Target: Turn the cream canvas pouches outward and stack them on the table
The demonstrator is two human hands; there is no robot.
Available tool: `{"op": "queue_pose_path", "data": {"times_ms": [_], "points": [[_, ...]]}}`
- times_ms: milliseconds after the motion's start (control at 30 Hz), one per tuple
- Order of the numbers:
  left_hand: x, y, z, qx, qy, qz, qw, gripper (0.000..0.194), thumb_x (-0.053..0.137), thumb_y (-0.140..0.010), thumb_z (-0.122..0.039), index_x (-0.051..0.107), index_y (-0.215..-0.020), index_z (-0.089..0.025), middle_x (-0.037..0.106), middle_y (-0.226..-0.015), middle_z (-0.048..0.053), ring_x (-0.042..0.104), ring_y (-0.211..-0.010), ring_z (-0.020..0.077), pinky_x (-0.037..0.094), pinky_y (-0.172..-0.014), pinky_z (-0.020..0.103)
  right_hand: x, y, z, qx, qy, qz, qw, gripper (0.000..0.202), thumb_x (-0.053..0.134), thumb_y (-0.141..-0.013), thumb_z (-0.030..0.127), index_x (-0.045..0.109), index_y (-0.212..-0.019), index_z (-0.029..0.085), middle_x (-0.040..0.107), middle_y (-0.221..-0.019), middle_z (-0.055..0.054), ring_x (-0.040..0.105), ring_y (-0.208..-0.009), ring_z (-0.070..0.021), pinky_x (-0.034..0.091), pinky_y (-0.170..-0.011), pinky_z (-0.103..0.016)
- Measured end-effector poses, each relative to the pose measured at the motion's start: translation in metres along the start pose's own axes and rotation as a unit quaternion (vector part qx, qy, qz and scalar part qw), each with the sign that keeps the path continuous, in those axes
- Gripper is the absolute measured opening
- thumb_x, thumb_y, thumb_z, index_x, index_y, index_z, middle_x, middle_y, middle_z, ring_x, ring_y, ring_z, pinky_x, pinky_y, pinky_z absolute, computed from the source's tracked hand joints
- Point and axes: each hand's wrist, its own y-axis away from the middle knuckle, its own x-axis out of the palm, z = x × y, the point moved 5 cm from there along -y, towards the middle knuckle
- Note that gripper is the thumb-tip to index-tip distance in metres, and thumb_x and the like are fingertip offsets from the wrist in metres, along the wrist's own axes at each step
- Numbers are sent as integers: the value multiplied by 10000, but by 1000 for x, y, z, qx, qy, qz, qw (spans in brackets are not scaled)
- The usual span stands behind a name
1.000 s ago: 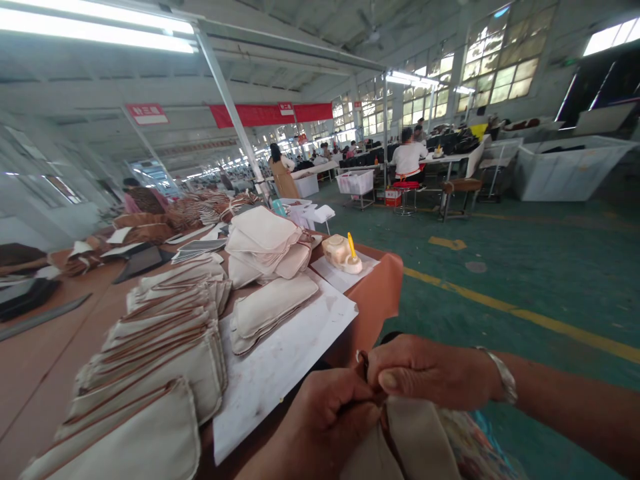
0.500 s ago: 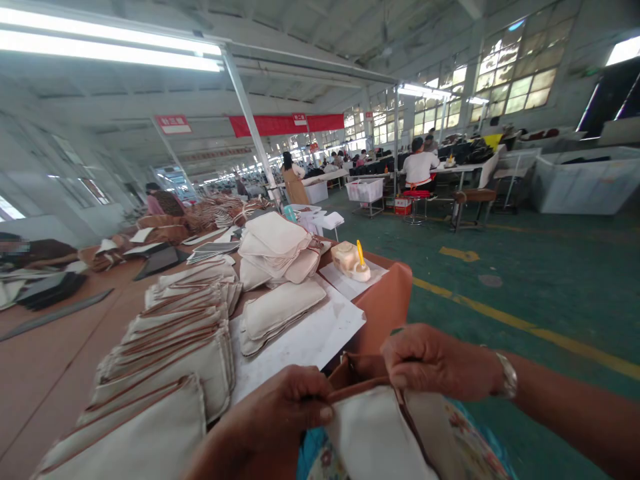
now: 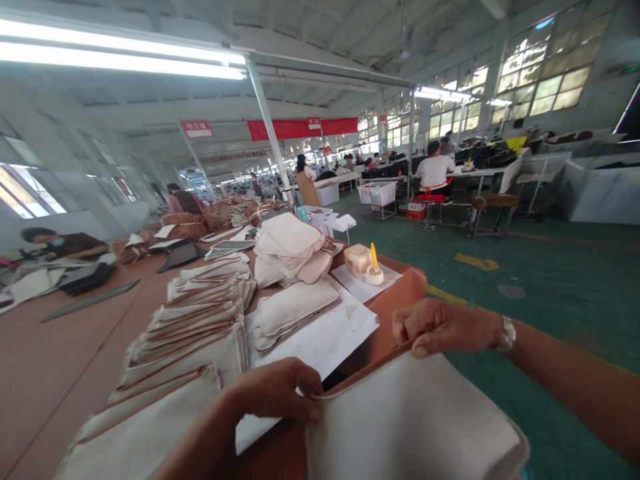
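Note:
A pale fabric piece with a brown edge (image 3: 400, 420) hangs stretched between my two hands at the lower right. My left hand (image 3: 280, 393) pinches its upper left corner, thumb against fingers. Farther right, my right hand (image 3: 440, 327) is closed on the upper edge, with a bracelet at the wrist. Left of my hands, a long row of similar pale pieces (image 3: 185, 373) leans in overlapping layers. Beyond lie a low stack of pale pieces (image 3: 295, 310) on white paper (image 3: 345, 333) and a taller pile (image 3: 290, 247).
An open container with a yellow-handled brush (image 3: 364, 264) stands near the brown table's (image 3: 60, 380) right corner. Dark pieces (image 3: 87, 279) lie at the left, near a seated person (image 3: 75, 245). Other people, worktables and a white bin (image 3: 377, 193) are farther back.
The held piece is spread wider and flatter, its pale face now covering the opening and patterned cloth seen before. My right hand has risen and moved right. The view has shifted left.

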Motion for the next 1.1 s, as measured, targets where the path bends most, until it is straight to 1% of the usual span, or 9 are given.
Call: {"op": "queue_pose_path", "data": {"times_ms": [67,167,233,300,467,667,867,967,1100], "points": [[3,1,-1,30,14,-19,999,354,743,-713,-502,726,-853,-177,610,-745,-23,519,-745,153,401,-690,210,-3,4,-12,27,54,4,998,372,611,-895,414,623,-682,109,586,-844,-43,526,-763,-127,424,-738,-271],[12,-3,-44,143,-8,-71,987,246,723,-772,-415,710,-825,-175,632,-861,15,532,-864,180,390,-816,239,10,-7,-5,19,96,2,995,308,598,-899,415,686,-920,121,629,-946,-76,557,-869,-166,431,-814,-306],[17,-7,-73,186,-23,-104,977,199,706,-792,-358,669,-748,-167,582,-768,0,507,-818,169,377,-765,234,28,-18,9,-2,64,3,998,376,640,-867,438,646,-1096,140,637,-1029,-79,559,-946,-183,433,-853,-311],[19,-9,-88,174,4,-105,979,192,668,-819,-340,641,-749,-164,514,-699,-28,459,-725,136,346,-656,217,46,-27,17,6,17,-1,1000,463,744,-757,498,630,-1032,144,629,-913,-28,551,-813,-149,439,-722,-256],[28,-8,-69,143,197,0,970,443,795,-688,-447,650,-977,-144,577,-845,-4,458,-737,136,332,-625,221,63,-23,9,29,-88,-46,995,416,729,-782,485,477,-744,157,431,-655,68,353,-591,-65,275,-518,-190],[41,-14,-44,132,301,-33,944,425,797,-709,-454,593,-867,-116,478,-716,-31,367,-642,92,240,-556,223,64,-10,16,10,-93,-53,994,297,630,-873,423,496,-870,158,412,-713,56,331,-611,-71,258,-527,-198],[43,-11,-58,117,293,-45,948,406,788,-719,-460,638,-838,-102,507,-696,-8,368,-626,97,257,-577,246,61,-9,32,23,-101,-19,994,322,595,-879,467,571,-885,146,484,-756,18,415,-667,-97,332,-590,-219],[42,-10,-61,118,284,-52,950,406,747,-749,-478,662,-836,-91,520,-692,3,376,-627,102,266,-580,250,59,-10,37,-3,-72,-16,997,319,438,-962,382,615,-889,126,547,-843,-27,495,-765,-122,395,-700,-250],[43,-11,-59,101,241,-79,962,316,687,-792,-404,668,-832,-92,532,-691,1,379,-624,104,265,-562,244,64,-12,37,-23,-20,-44,999,149,540,-867,250,618,-866,123,572,-808,-20,506,-720,-112,397,-664,-231]]}}
